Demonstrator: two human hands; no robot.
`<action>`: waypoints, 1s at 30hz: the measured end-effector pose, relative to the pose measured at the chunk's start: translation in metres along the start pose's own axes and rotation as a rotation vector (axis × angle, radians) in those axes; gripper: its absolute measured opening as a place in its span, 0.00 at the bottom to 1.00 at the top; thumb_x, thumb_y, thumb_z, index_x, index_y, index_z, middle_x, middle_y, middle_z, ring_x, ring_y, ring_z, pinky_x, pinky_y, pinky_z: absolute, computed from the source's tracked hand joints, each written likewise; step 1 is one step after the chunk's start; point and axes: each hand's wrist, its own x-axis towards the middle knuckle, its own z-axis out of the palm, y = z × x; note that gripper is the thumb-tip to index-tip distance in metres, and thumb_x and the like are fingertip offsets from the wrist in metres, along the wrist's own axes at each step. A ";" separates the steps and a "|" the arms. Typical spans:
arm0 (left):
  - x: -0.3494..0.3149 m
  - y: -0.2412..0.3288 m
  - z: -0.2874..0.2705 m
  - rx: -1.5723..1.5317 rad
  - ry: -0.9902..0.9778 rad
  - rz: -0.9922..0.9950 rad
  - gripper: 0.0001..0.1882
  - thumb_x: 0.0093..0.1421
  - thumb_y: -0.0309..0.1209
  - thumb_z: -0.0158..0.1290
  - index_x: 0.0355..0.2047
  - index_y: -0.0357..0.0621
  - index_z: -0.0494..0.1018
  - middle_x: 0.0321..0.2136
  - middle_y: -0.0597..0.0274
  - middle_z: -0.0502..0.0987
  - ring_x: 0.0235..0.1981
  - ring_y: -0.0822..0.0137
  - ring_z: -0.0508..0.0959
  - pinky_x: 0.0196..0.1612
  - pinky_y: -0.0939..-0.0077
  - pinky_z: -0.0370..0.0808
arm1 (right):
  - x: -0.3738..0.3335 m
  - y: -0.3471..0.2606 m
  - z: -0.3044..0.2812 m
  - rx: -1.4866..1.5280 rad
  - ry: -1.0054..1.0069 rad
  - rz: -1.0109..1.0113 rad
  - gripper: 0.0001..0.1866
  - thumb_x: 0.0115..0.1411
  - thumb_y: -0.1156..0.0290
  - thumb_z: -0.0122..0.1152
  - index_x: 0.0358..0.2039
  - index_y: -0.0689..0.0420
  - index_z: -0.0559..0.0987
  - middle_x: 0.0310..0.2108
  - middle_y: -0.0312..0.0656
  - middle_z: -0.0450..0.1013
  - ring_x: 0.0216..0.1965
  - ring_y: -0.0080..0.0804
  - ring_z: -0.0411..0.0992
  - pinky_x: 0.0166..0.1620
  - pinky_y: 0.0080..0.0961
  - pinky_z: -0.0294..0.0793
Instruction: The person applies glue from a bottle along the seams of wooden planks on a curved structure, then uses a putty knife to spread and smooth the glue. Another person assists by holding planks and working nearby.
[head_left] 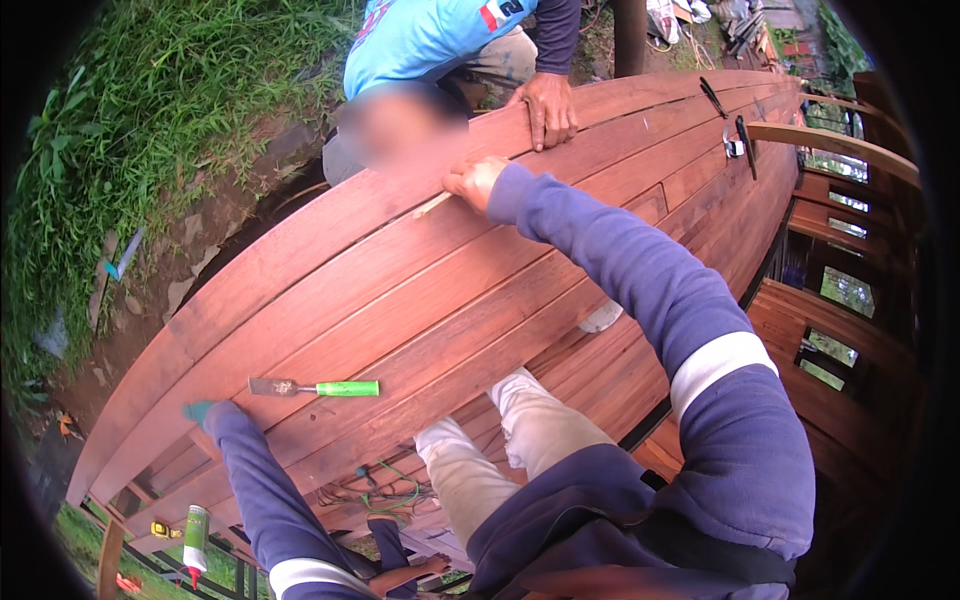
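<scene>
Reddish-brown wooden planks [400,300] lie side by side in a long curved surface beneath my arms. My right hand [475,184] is closed at the seam near the far edge, on a short, thin pale strip [433,206] that sticks out to its left. My left hand [199,411] rests low on the planks at the left. It looks teal, perhaps gloved, and the sleeve hides most of its fingers. A chisel [315,387] with a green handle and a wide flat blade lies just right of my left hand.
Across the planks a co-worker in a light blue shirt [440,45] leans in, one hand [549,108] on the edge. A green-and-white tube [195,540] and yellow tape measure [163,530] are lower left. Black clamp-like tools [747,148] lie far right, near a curved beam [830,147].
</scene>
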 end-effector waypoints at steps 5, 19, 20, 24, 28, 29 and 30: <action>-0.002 0.003 0.001 0.001 -0.004 0.011 0.48 0.65 0.69 0.37 0.57 0.33 0.74 0.52 0.43 0.79 0.51 0.50 0.80 0.55 0.62 0.75 | 0.007 -0.005 -0.007 -0.025 -0.101 0.031 0.10 0.60 0.73 0.53 0.41 0.57 0.78 0.39 0.52 0.79 0.43 0.53 0.79 0.46 0.46 0.79; -0.006 0.007 0.007 0.018 -0.038 0.045 0.46 0.66 0.68 0.36 0.57 0.33 0.73 0.53 0.43 0.79 0.51 0.50 0.79 0.55 0.62 0.74 | 0.005 -0.005 -0.005 -0.010 -0.094 -0.001 0.08 0.60 0.72 0.52 0.40 0.57 0.76 0.39 0.52 0.77 0.40 0.54 0.79 0.43 0.47 0.79; -0.006 0.008 0.009 0.019 -0.038 0.056 0.46 0.66 0.67 0.36 0.57 0.33 0.73 0.53 0.43 0.79 0.51 0.50 0.79 0.55 0.62 0.74 | 0.010 -0.004 -0.003 -0.013 -0.136 -0.007 0.09 0.61 0.72 0.52 0.40 0.56 0.77 0.40 0.52 0.78 0.42 0.54 0.79 0.44 0.48 0.79; -0.007 0.010 0.019 0.064 -0.073 0.098 0.46 0.67 0.67 0.36 0.58 0.33 0.73 0.53 0.43 0.79 0.51 0.50 0.79 0.56 0.63 0.74 | 0.016 0.004 0.005 0.033 -0.139 -0.067 0.07 0.60 0.71 0.53 0.36 0.57 0.78 0.38 0.50 0.78 0.40 0.54 0.79 0.44 0.47 0.79; -0.006 0.011 0.025 0.095 -0.082 0.113 0.45 0.67 0.67 0.36 0.58 0.33 0.72 0.53 0.43 0.79 0.51 0.50 0.79 0.56 0.63 0.74 | 0.006 0.011 0.004 0.004 -0.112 -0.124 0.08 0.60 0.71 0.54 0.39 0.56 0.78 0.40 0.46 0.78 0.43 0.49 0.79 0.46 0.45 0.79; -0.004 0.012 0.023 0.093 -0.080 0.106 0.45 0.67 0.66 0.36 0.58 0.33 0.72 0.53 0.43 0.79 0.51 0.50 0.79 0.56 0.63 0.74 | 0.006 0.010 0.001 0.022 -0.078 -0.152 0.08 0.60 0.71 0.54 0.39 0.56 0.78 0.40 0.46 0.78 0.43 0.49 0.79 0.47 0.45 0.79; -0.003 0.013 0.023 0.099 -0.079 0.107 0.45 0.68 0.66 0.36 0.58 0.33 0.72 0.53 0.43 0.79 0.51 0.50 0.79 0.56 0.63 0.74 | 0.006 0.009 -0.001 0.000 -0.104 -0.135 0.09 0.61 0.71 0.54 0.40 0.55 0.78 0.41 0.46 0.78 0.44 0.49 0.79 0.47 0.45 0.79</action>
